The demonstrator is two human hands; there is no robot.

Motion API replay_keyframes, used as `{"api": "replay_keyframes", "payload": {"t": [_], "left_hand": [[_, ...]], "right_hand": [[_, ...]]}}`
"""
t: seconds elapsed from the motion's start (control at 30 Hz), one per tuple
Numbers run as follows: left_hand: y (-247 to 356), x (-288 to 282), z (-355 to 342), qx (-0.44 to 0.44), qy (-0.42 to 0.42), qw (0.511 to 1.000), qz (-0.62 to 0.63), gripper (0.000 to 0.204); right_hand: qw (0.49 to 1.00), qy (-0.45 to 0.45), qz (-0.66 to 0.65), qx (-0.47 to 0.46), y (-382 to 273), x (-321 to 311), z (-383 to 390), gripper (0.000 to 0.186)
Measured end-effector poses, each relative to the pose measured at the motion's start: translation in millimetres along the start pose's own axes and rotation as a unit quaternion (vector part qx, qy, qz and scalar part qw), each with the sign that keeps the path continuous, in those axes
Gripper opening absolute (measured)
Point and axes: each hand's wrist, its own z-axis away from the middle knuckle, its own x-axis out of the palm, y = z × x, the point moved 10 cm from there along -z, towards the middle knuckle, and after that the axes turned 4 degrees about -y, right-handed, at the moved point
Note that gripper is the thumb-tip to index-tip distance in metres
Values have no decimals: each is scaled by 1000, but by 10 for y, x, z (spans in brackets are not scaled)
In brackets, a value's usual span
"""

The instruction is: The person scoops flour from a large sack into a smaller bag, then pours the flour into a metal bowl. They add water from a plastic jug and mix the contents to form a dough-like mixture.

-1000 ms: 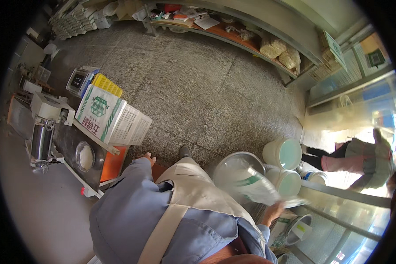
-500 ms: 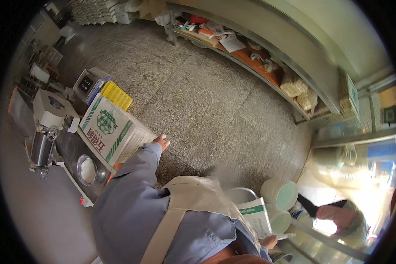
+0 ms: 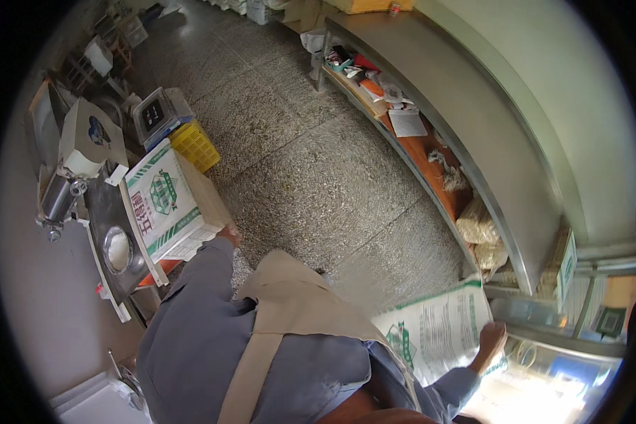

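My right hand [image 3: 493, 340] grips the edge of a flat, empty-looking white sack [image 3: 442, 328] with green print, which spreads out beside my apron [image 3: 311, 304]. At the left, my left hand [image 3: 228, 236] rests against the near corner of a bulky white block with green and red print [image 3: 168, 196], like a full sack or a box; I cannot tell which. Part of that hand is hidden, so its fingers do not show well. The block stands at the edge of a dark work table [image 3: 108, 225], beside a metal bowl [image 3: 120, 249] holding something white.
A boxy white machine with a metal cylinder [image 3: 90, 139] stands on the left table. Beyond the block are a yellow crate [image 3: 195, 145] and a device with a dark panel [image 3: 157, 113]. A long metal table [image 3: 466, 92] with a cluttered lower shelf [image 3: 422, 155] runs along the right.
My right hand has risen and moved right, bringing the sack up and spread into view. The left hand has shifted closer against the block's corner. The head view has turned.
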Motion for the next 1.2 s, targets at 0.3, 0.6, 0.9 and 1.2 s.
{"api": "replay_keyframes", "payload": {"t": [0.3,0.6,0.9,1.2], "left_hand": [[-296,-145,-507,-84,-30,994,69,58],[389,-1206,-1941,-129,-32,961,241,56],[2705,-2265,-2988,79,-192,831,515,67],[4502,-3705,-3764,68,-220,556,799,103]], "right_hand": [[937,18,-92,-336,-4014,-559,-945,29],[803,168,-216,-530,-7589,-2149,-979,21],[615,150,-449,-630,-9675,-3427,-904,31],[472,-35,-635,-611,-10993,-3662,-1648,25]]}}
